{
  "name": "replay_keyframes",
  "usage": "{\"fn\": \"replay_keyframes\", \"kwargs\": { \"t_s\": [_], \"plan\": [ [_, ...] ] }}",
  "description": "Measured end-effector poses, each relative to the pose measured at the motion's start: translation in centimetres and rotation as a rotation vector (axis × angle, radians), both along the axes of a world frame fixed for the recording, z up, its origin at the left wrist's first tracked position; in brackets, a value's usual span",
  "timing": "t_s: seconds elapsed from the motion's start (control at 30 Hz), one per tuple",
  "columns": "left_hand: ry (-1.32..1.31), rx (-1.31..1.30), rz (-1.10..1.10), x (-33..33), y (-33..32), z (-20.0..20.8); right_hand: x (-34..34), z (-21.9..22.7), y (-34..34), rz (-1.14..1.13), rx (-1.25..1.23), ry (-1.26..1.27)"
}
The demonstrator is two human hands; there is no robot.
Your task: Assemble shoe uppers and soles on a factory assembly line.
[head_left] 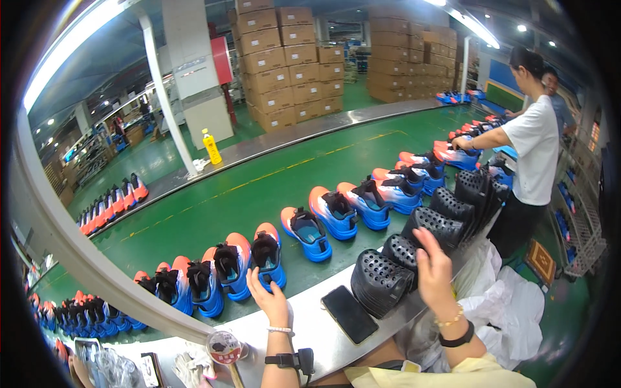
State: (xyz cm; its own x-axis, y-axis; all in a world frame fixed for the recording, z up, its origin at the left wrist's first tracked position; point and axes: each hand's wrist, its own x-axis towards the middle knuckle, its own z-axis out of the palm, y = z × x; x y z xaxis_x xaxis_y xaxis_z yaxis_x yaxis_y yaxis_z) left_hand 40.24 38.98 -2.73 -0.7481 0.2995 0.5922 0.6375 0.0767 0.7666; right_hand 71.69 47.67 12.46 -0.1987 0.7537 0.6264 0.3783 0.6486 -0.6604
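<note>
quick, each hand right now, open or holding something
Left hand: open, nothing visibly held, by a shoe.
Right hand: open, nothing visibly held, by black clogs.

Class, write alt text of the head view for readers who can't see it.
A person's open left hand is beside orange-and-blue shoes lined along a green belt; the open right hand is raised near black clogs. Another person reaches toward shoes farther along.

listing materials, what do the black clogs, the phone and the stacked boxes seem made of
Clogs: probably moulded foam or rubber, slightly shiny; perforated tops and soft highlights suggest it. Phone: likely a glass front, given its smooth, glossy black face. Boxes: seemingly cardboard, matt brown with square edges.
</note>
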Motion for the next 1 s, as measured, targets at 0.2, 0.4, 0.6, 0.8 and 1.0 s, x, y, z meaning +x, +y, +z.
{"fn": "replay_keyframes", "kwargs": {
  "t_s": [0.2,0.4,0.6,0.8,1.0],
  "plan": [
    [0.119,-0.166,-0.352,4.5,4.6,2.8,6.6,-6.6,2.8,-0.050,-0.214,-0.202],
    [-0.058,-0.441,-0.368,1.5,11.1,-2.0,7.3,-8.4,4.4,0.044,-0.237,-0.155],
    [0.072,-0.481,-0.311,0.6,11.5,-0.9,7.3,-8.3,4.5,-0.006,-0.215,-0.199],
    [-0.063,-0.477,-0.344,1.6,6.0,-0.5,7.4,-9.3,4.9,-0.015,-0.211,-0.142],
    [-0.133,-0.264,-0.487,1.8,4.5,-3.2,5.6,-4.0,3.7,0.098,-0.187,0.388]
  ]
}}
